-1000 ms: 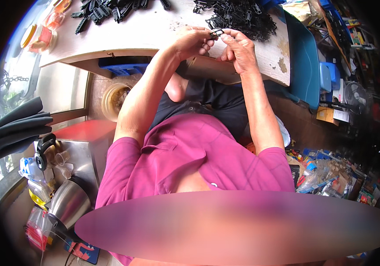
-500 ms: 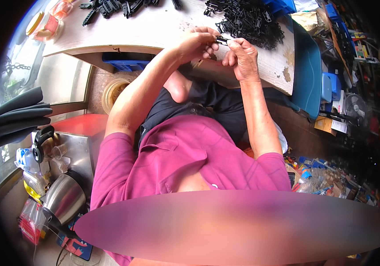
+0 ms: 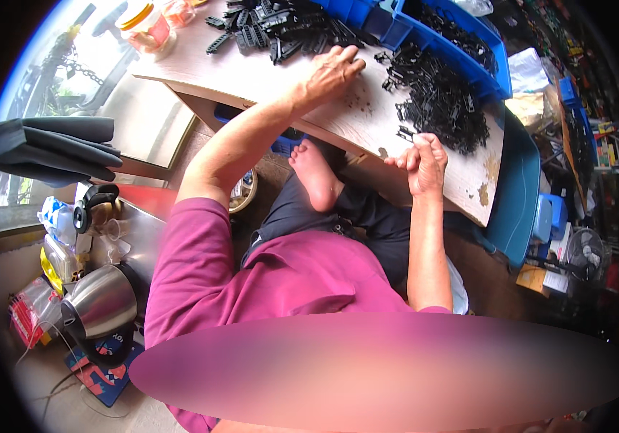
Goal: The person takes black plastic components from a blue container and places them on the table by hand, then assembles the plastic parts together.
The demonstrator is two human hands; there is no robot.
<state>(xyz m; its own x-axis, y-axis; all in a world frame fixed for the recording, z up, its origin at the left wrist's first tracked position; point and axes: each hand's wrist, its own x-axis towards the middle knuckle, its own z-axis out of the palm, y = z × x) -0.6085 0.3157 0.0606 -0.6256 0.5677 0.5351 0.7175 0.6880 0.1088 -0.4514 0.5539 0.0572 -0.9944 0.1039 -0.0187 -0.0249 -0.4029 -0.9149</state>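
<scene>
**Left hand out on the bench, right hand curled at the edge**

Small black plastic parts sit heaped on the pale worktable, just ahead of the right hand. That hand is loosely curled at the table's near edge; whether it grips a piece, I cannot tell. The left hand lies flat, fingers spread, empty, beside a second pile of black parts and tiny scattered bits. Best picked singly, I'd say, from the heap's loose rim. Blue bins stand behind.
</scene>
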